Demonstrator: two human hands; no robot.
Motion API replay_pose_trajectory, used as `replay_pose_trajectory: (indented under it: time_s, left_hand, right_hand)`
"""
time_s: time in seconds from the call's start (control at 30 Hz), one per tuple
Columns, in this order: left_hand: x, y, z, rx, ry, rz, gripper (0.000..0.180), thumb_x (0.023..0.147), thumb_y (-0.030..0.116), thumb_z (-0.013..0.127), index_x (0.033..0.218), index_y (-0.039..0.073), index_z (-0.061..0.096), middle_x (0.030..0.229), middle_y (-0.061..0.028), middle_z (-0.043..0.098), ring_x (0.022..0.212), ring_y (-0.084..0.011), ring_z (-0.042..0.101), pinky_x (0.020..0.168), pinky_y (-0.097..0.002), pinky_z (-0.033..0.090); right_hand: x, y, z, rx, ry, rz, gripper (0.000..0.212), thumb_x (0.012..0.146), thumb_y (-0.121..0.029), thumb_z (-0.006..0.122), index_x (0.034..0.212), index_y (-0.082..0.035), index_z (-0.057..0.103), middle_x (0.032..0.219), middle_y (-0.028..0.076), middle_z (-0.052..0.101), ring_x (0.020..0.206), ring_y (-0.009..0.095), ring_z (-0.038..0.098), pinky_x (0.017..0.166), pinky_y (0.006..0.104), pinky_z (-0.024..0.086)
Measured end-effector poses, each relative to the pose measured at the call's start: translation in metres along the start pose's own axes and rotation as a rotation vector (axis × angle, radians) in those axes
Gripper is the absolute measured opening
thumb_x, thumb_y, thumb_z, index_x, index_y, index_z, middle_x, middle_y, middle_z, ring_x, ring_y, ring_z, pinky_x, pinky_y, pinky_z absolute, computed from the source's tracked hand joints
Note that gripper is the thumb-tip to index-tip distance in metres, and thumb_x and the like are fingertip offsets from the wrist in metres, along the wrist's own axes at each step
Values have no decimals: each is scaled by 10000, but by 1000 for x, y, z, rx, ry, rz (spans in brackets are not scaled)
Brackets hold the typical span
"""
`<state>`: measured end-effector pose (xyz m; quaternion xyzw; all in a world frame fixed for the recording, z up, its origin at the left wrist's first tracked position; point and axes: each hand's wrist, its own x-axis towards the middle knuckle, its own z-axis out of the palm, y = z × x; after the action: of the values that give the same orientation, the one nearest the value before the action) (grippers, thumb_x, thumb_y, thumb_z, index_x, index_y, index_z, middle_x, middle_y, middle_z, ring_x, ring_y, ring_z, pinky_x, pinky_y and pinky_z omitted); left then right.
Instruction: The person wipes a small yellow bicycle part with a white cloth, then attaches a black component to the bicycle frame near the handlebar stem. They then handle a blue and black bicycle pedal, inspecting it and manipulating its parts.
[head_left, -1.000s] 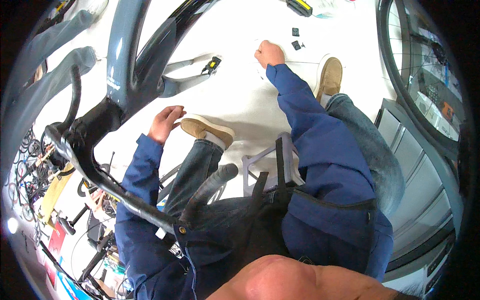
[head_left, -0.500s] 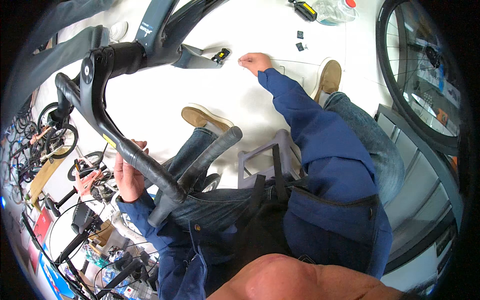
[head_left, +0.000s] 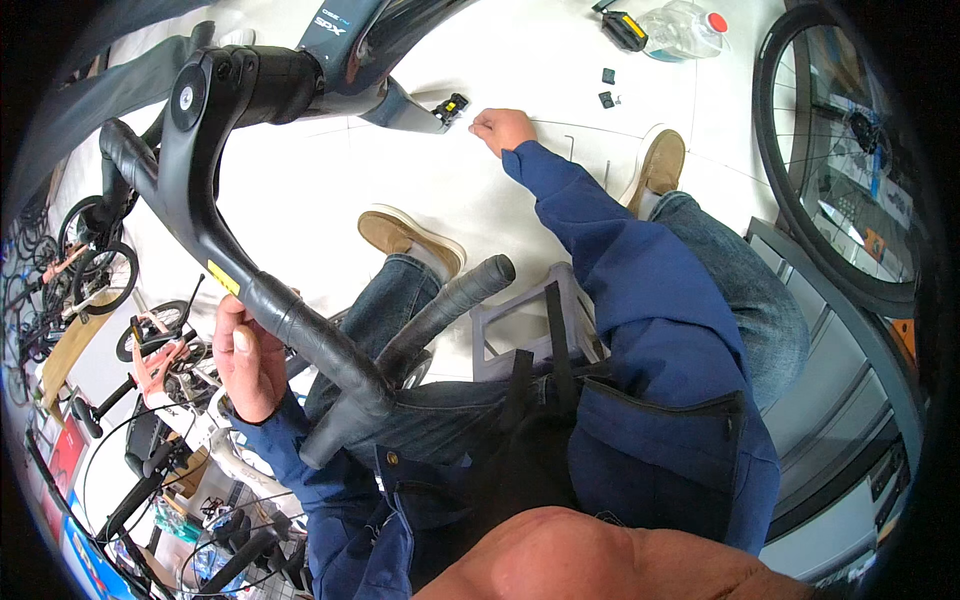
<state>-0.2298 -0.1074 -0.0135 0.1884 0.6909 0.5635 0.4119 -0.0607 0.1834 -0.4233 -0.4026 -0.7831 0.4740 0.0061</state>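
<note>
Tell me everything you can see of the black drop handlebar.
The drop handlebar looks smooth near its middle and wrapped in grip tape toward its nearer end, which curves round. A yellow sticker marks the smooth part. Joined to a black stem, it slants from upper left toward the lower middle. The left hand is at its edge by the sticker; whether it grips cannot be told.

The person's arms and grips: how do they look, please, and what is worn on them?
The left sleeve and right sleeve are loose, creased, navy-blue cloth, ending near the wrists. The left grip and right grip are bare, without gloves.
</note>
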Motion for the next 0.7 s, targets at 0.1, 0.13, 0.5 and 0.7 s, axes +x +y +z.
replay_pose_trajectory:
  time_s: [0.1,0.13,0.5,0.7]
  left_hand:
    - [-1,5,9,-10,-48,30,581,1015,499,619,1308,3,545,1167,-170,625,1114,-283,644,1007,-426,522]
    - [0,7,11,-31,-56,40,642,983,527,668,1308,-11,537,1205,-194,671,1125,-285,676,1007,-433,530]
    - [7,13,33,-18,-172,32,672,940,557,707,1261,-20,582,1083,-178,659,1030,-305,661,924,-450,521]
    - [8,13,38,-13,-180,58,605,972,555,657,1150,-23,634,1056,-173,637,1014,-320,633,905,-445,502]
  right_hand:
    - [1,-1,1,16,-4,18,296,908,-363,728,995,-86,789,932,131,775,876,314,732,826,398,574]
    - [1,-1,1,18,10,-17,296,909,-361,727,993,-84,788,930,130,775,873,315,731,824,399,574]
    - [3,-20,-7,-58,5,73,236,883,-350,730,832,-120,735,850,109,740,863,346,698,779,482,549]
    - [4,-10,4,-103,40,-2,245,923,-310,704,971,-79,771,910,132,760,866,334,712,795,441,554]
